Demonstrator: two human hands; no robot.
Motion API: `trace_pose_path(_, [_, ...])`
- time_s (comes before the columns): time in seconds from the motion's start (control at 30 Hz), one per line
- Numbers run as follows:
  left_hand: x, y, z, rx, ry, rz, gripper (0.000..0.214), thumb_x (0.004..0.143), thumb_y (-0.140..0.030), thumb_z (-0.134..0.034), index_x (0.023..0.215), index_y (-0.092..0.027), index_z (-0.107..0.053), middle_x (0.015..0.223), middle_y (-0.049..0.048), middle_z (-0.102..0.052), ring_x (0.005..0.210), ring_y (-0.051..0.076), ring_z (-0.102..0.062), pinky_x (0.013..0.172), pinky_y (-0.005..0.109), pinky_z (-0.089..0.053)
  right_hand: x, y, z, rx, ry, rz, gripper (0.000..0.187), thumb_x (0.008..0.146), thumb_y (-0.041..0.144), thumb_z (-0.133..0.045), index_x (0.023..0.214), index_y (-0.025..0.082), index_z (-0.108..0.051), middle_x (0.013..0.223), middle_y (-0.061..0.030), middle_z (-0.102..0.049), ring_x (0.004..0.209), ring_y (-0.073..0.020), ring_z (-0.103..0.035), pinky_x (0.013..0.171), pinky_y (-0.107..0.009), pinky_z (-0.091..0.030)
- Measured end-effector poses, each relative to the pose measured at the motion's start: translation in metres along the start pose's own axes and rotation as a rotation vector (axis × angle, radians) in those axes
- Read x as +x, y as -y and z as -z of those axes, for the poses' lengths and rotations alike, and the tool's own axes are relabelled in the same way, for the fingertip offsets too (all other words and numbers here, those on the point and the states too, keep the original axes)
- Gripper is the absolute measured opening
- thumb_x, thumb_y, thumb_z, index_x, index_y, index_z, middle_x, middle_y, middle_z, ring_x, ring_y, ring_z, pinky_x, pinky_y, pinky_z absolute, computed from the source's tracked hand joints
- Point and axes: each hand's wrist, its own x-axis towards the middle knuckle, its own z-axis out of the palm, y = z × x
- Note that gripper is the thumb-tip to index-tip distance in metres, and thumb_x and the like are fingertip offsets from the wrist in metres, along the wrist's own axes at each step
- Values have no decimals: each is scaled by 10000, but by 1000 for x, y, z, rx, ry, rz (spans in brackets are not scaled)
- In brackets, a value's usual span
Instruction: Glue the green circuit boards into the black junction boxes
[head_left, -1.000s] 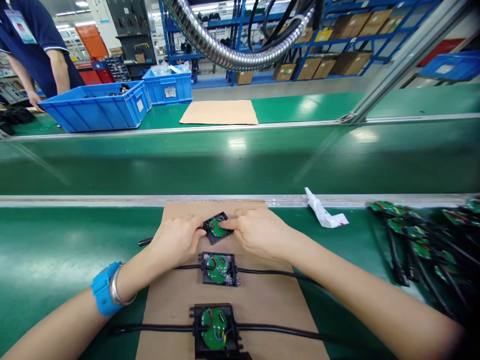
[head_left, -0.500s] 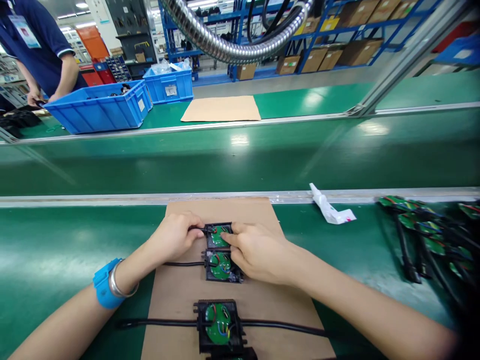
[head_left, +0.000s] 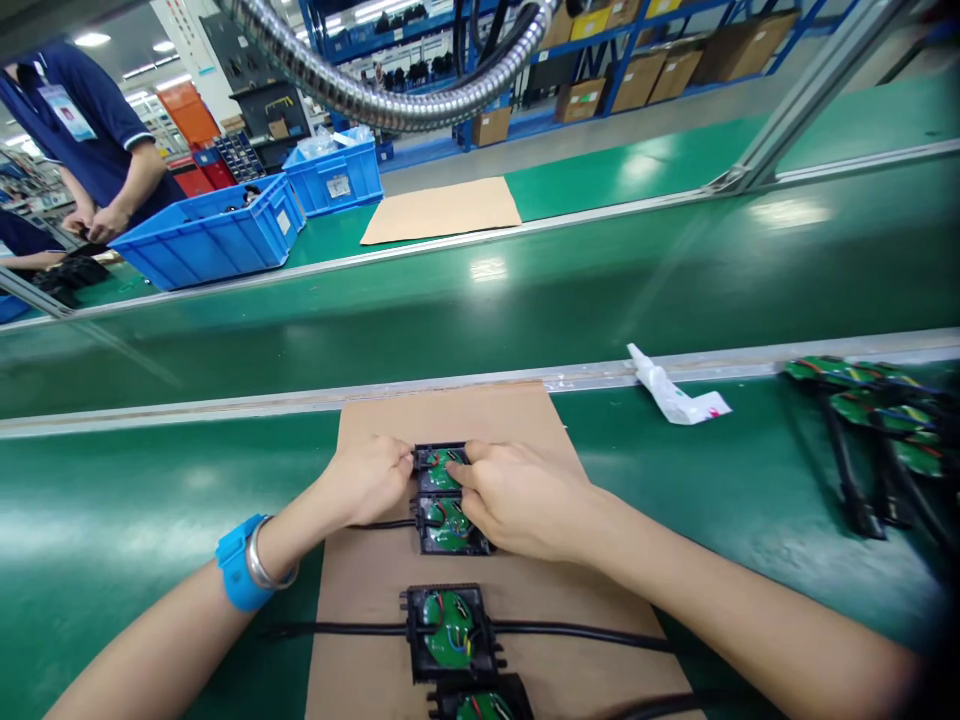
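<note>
Two bare hands at work over a brown cardboard sheet [head_left: 525, 412] laid on a glossy green tabletop [head_left: 225, 475]. At the sheet's far end lies a flat black plastic housing with a green circuit board inside [head_left: 442, 468], both hands on it. Left hand [head_left: 371, 482]: fingers curled and bunched at the housing's left edge; cannot tell whether they pinch the edge or a cable. Wrist above it carries a bright blue band [head_left: 241, 568] and a silver metal bangle [head_left: 264, 558]. Right hand [head_left: 529, 500]: index finger extended onto the green board, other fingers folded; whether the thumb grips anything is unclear. A second black housing with a green board [head_left: 448, 526] sits directly on the near side, edges meeting, black cable out to the left. Nearer, past a gap, a third black housing [head_left: 448, 632], black cables running both ways; close below it, a fourth [head_left: 484, 706], cut off by the frame. To the right on the green surface: a crumpled white tube [head_left: 670, 393], then a heap of green circuit boards with black cables [head_left: 892, 410]. Across the bench, a co-worker in a dark blue shirt [head_left: 101, 135] stands behind a large blue plastic bin [head_left: 214, 245].
</note>
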Motion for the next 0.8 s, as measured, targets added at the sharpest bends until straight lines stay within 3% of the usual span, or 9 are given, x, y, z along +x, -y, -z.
trace_pose_path(0.2, [5, 1, -6, 112, 23, -40, 317, 898, -144, -327, 810, -112, -630, 906, 151, -678, 865, 258, -632, 775, 363, -472, 1, 1, 1, 9, 0, -10, 320, 855, 204, -379, 895, 116, -684, 817, -119, -633, 684, -207, -603, 599, -316, -357])
trace_pose_path(0.37, [3, -2, 3, 79, 37, -34, 353, 894, -101, -295, 730, -156, -603, 793, 49, -683, 749, 163, -632, 686, 247, -477, -1, 4, 5, 6, -4, -27, 301, 846, 200, -403, 883, 112, -689, 817, -127, -646, 681, -222, -619, 564, -313, -318])
trace_pose_path(0.47, [1, -3, 1, 86, 16, 16, 382, 916, -124, -264, 740, -165, -601, 782, 37, -683, 731, 154, -637, 655, 238, -479, -1, 5, 5, 8, -20, -27, 290, 842, 194, -409, 867, 106, -684, 823, -136, -651, 693, -233, -628, 558, -320, -305])
trace_pose_path(0.63, [-1, -7, -15, 192, -19, 92, 395, 933, -178, -242, 823, -150, -620, 840, 113, -695, 804, 244, -666, 716, 352, -502, 0, 3, 4, 14, -17, -19, 290, 855, 196, -414, 862, 103, -689, 820, -143, -660, 662, -215, -625, 543, -312, -309])
trace_pose_path(0.8, [4, -13, -17, 294, -9, 92, 298, 876, -187, -359, 819, -104, -639, 809, 187, -670, 800, 323, -663, 689, 427, -509, 2, 3, 3, 11, -1, -3, 282, 851, 198, -422, 840, 106, -688, 808, -143, -661, 662, -223, -628, 544, -307, -341])
